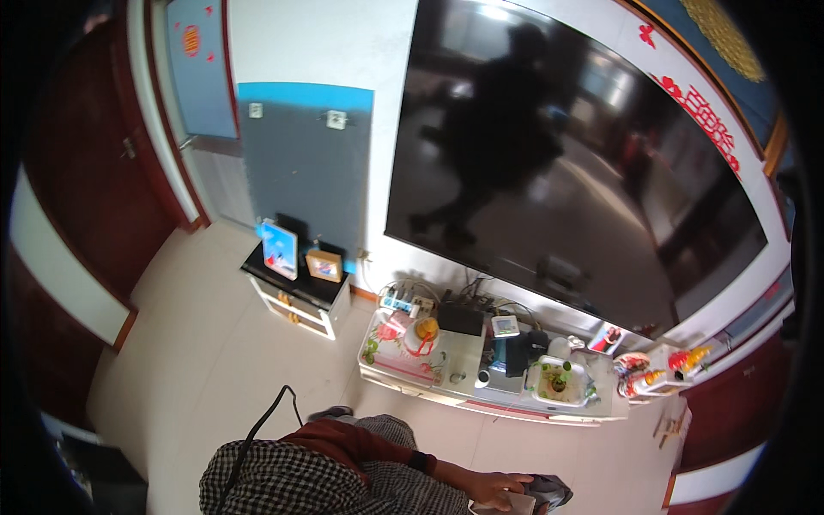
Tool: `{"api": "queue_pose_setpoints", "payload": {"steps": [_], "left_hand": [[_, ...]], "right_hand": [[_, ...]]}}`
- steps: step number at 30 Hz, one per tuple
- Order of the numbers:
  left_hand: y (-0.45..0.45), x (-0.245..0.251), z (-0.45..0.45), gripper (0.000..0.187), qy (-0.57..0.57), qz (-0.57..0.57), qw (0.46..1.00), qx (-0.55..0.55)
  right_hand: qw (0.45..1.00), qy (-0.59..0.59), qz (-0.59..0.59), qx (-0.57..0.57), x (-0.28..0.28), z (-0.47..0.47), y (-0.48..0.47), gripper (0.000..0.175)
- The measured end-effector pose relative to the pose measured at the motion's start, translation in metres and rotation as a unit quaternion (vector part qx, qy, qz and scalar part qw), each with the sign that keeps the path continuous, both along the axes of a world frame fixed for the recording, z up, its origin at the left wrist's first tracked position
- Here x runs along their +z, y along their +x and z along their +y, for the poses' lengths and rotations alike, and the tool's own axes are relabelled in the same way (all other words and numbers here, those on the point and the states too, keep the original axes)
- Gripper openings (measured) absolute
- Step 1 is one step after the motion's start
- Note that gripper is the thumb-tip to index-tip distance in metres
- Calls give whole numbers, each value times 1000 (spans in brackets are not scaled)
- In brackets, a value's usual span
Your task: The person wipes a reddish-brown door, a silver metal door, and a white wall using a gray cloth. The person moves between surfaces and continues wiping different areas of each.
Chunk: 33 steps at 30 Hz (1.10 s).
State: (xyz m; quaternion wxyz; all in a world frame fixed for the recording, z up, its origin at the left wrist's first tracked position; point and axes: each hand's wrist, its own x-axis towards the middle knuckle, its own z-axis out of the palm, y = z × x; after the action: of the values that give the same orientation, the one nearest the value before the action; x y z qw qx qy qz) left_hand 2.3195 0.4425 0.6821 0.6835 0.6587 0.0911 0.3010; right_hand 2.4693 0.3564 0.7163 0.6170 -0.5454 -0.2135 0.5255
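Note:
My left hand (494, 488), below a red sleeve and a dark wristband, reaches across at the bottom edge. It is closed on a flat, pale rectangular object (515, 503), cut off by the picture's edge; its kind is unclear. My right hand is out of view. Beneath the hand are my checked clothing (412, 486) and a dark shoe (553, 490); the other shoe (331, 412) shows farther left. Ahead stands a low TV cabinet (476, 407) bearing a floral-patterned box (402, 360), a small white device with a screen (505, 326) and a potted plant in a white tray (557, 383).
A large dark television (515, 161) hangs above the cabinet. A small black-topped cabinet (302, 290) with picture frames stands left of it. Dark red doors (90, 161) line the left side. A power strip (407, 300) with cables lies behind the box. A small wooden stool (671, 425) is at right.

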Motion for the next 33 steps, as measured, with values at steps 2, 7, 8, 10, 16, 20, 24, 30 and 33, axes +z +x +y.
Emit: {"api": "queue_pose_setpoints", "payload": {"steps": [2, 7, 8, 10, 16, 20, 24, 30, 33], "left_hand": [[15, 8, 7, 35, -55, 64, 996, 1], [72, 10, 35, 41, -23, 104, 988, 112], [87, 6, 43, 41, -23, 96, 988, 121], [122, 2, 61, 41, -29, 117, 987, 109], [255, 30, 128, 43, -83, 86, 981, -151], [346, 62, 162, 41, -98, 108, 936, -321], [411, 64, 174, 40, -168, 130, 897, -388], [511, 51, 200, 38, -123, 164, 893, -400], [567, 50, 219, 39, -145, 176, 891, -393]], "right_hand": [[999, 11, 17, 36, 2, 26, 16, 39], [993, 46, 77, 83, 7, 69, 68, 46], [991, 53, 91, 78, 6, 74, 82, 47], [989, 76, 116, 59, 1, 82, 115, 50], [987, 101, -17, -125, 15, 85, 231, 47], [970, 78, 17, -228, 40, 77, 301, 37], [954, 27, -92, -286, 35, 87, 346, 33], [949, 56, -18, -309, 6, 90, 437, 30], [951, -15, 125, -283, -19, 93, 506, 29]]}}
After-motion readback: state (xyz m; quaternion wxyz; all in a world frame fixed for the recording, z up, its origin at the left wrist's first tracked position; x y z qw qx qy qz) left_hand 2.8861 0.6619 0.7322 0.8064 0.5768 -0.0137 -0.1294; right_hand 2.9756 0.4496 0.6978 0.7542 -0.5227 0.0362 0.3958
